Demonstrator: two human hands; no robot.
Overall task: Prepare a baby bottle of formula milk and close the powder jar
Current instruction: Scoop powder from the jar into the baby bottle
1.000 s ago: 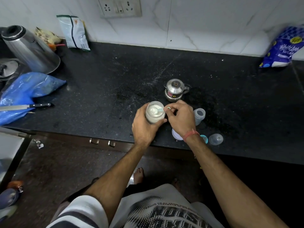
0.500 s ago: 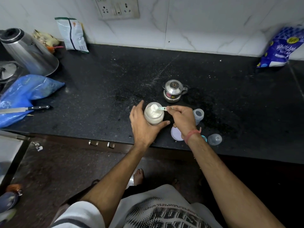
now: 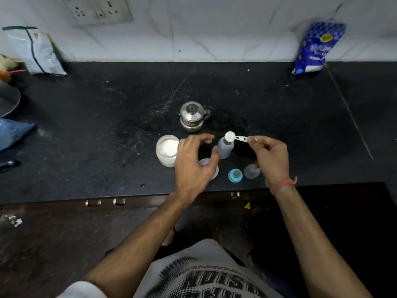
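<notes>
A home kitchen, by the look of it: black stone countertop (image 3: 107, 125) with cabinet handles (image 3: 93, 203) below, marble-tiled backsplash (image 3: 214, 29) across the top, sugar packet (image 3: 318, 46) upper right, small steel pot (image 3: 192, 116) (lidded) at centre.

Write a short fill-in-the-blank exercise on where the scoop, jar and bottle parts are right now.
1. The right hand pinches the scoop over the mouth of the ____.
2. The powder jar stands open, its ____ lying on the counter under the left hand.
3. The blue ring lies just left of the clear ____.
4. Behind the bottle stands a small steel ____.

Missing words: bottle; lid; cap; pot
</notes>
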